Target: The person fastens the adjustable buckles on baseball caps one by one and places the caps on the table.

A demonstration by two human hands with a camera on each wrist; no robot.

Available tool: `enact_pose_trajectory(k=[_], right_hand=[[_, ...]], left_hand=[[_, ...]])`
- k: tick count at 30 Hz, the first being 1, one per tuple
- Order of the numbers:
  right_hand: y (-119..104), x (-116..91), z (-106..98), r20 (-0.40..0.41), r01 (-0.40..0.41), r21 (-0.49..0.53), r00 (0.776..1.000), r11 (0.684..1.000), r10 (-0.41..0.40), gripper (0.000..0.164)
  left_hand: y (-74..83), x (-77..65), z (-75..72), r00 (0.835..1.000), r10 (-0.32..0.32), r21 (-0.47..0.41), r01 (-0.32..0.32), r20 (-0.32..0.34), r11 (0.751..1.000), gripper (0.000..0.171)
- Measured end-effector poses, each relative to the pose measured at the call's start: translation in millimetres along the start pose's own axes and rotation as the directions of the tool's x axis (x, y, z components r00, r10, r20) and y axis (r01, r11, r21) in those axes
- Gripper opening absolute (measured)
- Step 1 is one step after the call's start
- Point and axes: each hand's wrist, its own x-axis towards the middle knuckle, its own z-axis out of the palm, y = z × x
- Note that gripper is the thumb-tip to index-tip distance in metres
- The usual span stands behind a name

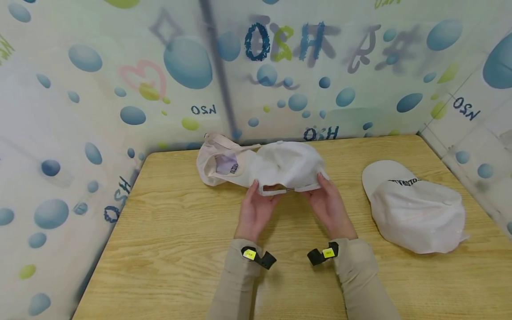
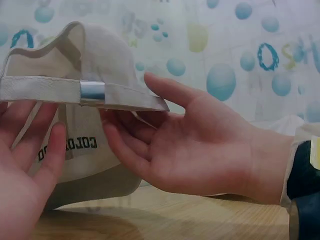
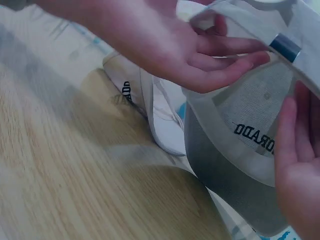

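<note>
A white cap [image 1: 290, 162] is held up by its back edge, with its strap opening facing me. My left hand [image 1: 258, 211] grips the left end of that edge, thumb on the outside. At the other end my right hand [image 1: 332, 209] holds the rim, its thumb above and its fingers under it, as the left wrist view shows. A metal buckle [image 2: 93, 90] sits on the back strap between the hands. Inside the cap, dark lettering [image 3: 255, 137] shows reversed in the right wrist view.
A pinkish cap [image 1: 206, 162] lies at the left rear of the wooden table [image 1: 168, 244], overlapped by the held cap in the head view. Another white cap [image 1: 420, 215] lies on the right side. A wall covering with blue dots [image 1: 188, 64] stands behind the table.
</note>
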Motion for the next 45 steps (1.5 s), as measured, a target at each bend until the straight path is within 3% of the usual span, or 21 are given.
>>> enact_pose_trajectory(k=[6,10,13,19,24,30,34,39,45], right_hand=[[-2.5,-1.0,-0.3,-0.069,-0.022,0.135,0.997,0.991,0.031,0.026],[-5.9,-2.0,0.7,-0.187,-0.005,0.166,0.982,0.986,0.037,0.019],[-9.4,-2.6,-0.2,-0.281,0.004,0.152,0.959,0.988,0.039,0.016],[-17.1,-1.6,-7.3,-0.386,0.0,0.176,0.92,0.984,0.069,0.03],[-21.2,-2.4,-13.5,-0.439,-0.076,0.151,0.888,0.986,0.136,0.039],[-23.7,-3.9,-18.6,-0.467,-0.139,0.06,0.871,0.988,0.151,0.04],[-25.0,-4.6,-20.9,-0.476,-0.168,0.038,0.863,0.985,0.166,0.039],[-27.6,-4.6,-24.3,-0.506,-0.153,0.114,0.841,0.982,0.19,0.026],[-33.0,-5.0,-29.1,-0.573,-0.117,0.108,0.804,0.987,0.158,0.01]], left_hand=[[-1.3,-1.5,-5.8,0.999,-0.007,-0.182,0.017,0.054,0.983,0.051],[-2.8,-2.3,-10.9,0.998,0.002,-0.262,0.015,0.065,0.965,0.046],[-4.1,-3.0,-15.1,0.999,-0.003,-0.262,0.017,0.054,0.965,0.039],[-7.0,-3.0,-17.0,0.995,-0.09,-0.125,0.085,-0.035,0.988,0.037],[-11.2,-1.7,-16.1,0.98,-0.147,-0.003,0.148,-0.137,0.989,0.04],[-17.8,-0.2,-20.0,0.951,-0.223,0.144,0.257,-0.216,0.956,0.047],[-21.7,1.9,-22.5,0.939,-0.207,0.235,0.275,-0.275,0.932,0.052],[-24.1,4.4,-23.5,0.947,-0.158,0.3,0.243,-0.281,0.923,0.055],[-26.2,5.4,-22.2,0.951,-0.165,0.392,0.261,-0.261,0.882,0.051]])
